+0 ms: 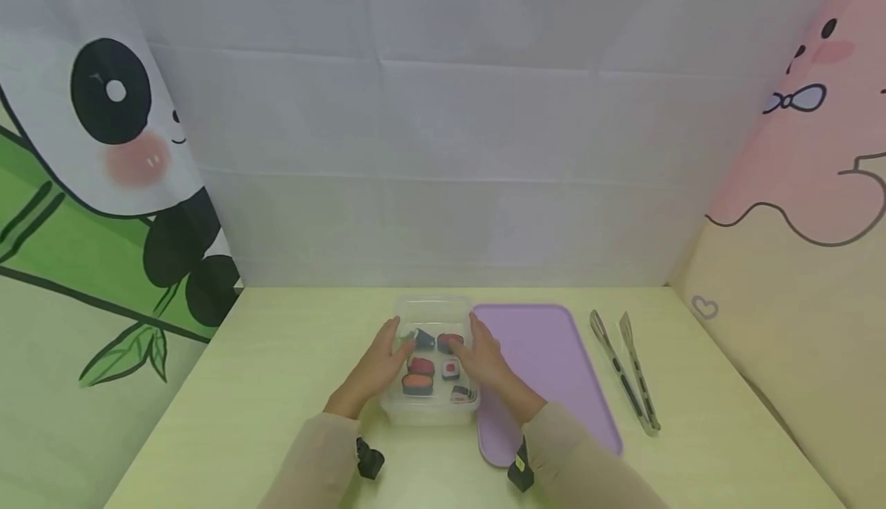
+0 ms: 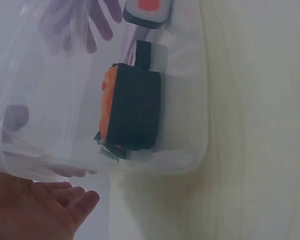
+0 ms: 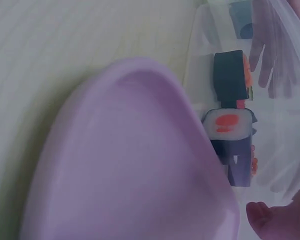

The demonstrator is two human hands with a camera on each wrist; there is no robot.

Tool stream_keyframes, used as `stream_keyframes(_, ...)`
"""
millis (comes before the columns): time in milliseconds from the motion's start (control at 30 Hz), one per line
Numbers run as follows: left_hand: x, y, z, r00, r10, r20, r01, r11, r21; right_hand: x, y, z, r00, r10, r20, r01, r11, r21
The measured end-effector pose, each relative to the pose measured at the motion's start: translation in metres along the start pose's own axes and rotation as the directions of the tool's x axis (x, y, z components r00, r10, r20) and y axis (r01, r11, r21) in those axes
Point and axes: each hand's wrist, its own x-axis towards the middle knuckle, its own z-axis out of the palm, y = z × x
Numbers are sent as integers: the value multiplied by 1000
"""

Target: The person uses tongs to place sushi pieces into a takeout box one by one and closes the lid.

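A clear plastic container [image 1: 431,415] stands lengthwise before me, with several toy-like sushi pieces inside. Among them are an orange-topped piece [image 2: 132,107] in a dark wrap and a white roll [image 1: 451,369] with a red centre. My left hand [image 1: 376,359] holds the container's left side, thumb over the rim and fingers along the outer wall. On the opposite side, my right hand [image 1: 487,355] grips it the same way, its wrist above the purple tray. Through the clear walls, parts of the fingers show blurred in both wrist views.
A purple tray [image 1: 536,347] lies right alongside the container. Farther right are metal tongs [image 1: 633,386], spread in a V. A white backdrop [image 1: 443,186] rises at the table's back edge, with printed cloth on both sides.
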Motion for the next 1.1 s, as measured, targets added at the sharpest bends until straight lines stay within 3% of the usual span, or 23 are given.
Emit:
stream_keyframes(133, 3, -3, 4, 999, -35, 4, 34, 999, 42, 2, 3, 4, 1000, -1, 12, 2, 1000, -28)
stream_keyframes(433, 3, -2, 4, 1000, -3, 3, 2, 996, 89, 0, 2, 4, 999, -39, 20, 39, 999, -15)
stream_keyframes(633, 8, -9, 1, 999, -49, 21, 50, 996, -67, 6, 4, 1, 1000, -14, 12, 14, 1000, 2)
stream_keyframes(733, 17, -12, -2, 999, -52, -1, 52, 996, -72, 13, 3, -2, 1000, -8, 0, 8, 1000, -27)
stream_keyframes(833, 31, -13, -5, 1000, -10, -15, 10, 1000, 7, 23, 0, -6, 999, -34, -9, 33, 997, -69)
stream_keyframes(967, 48, -14, -8, 999, 37, 12, -37, 996, 79, 36, -2, -7, 999, -44, 4, 44, 993, -112)
stream_keyframes(1100, 56, -15, -7, 999, 29, 39, -33, 992, 121, 47, 3, -4, 999, -36, 20, 39, 985, -169)
